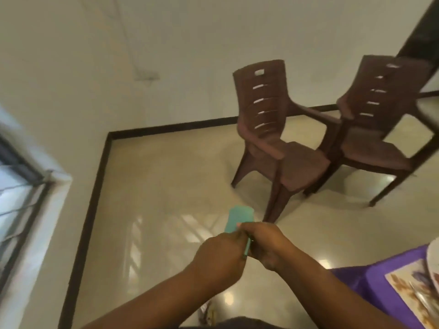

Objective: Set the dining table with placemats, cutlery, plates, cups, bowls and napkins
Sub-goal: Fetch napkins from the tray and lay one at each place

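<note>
A window [16, 186] sits at the far left. Left of the chairs [280, 143], the left hand [219, 256] and right hand [266, 243] meet over the floor, fingers curled round a teal napkin [240, 218]. The purple table [365, 283], right of the hands, carries a patterned placemat [408, 288].

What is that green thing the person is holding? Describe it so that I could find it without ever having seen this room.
Start at the two brown plastic chairs on the shiny cream floor. In front of the nearer chair's front leg, both hands meet: the left hand and right hand grip a flat teal piece, perhaps a folded napkin. It is the only teal thing here, sticking up above the fingers.
</note>
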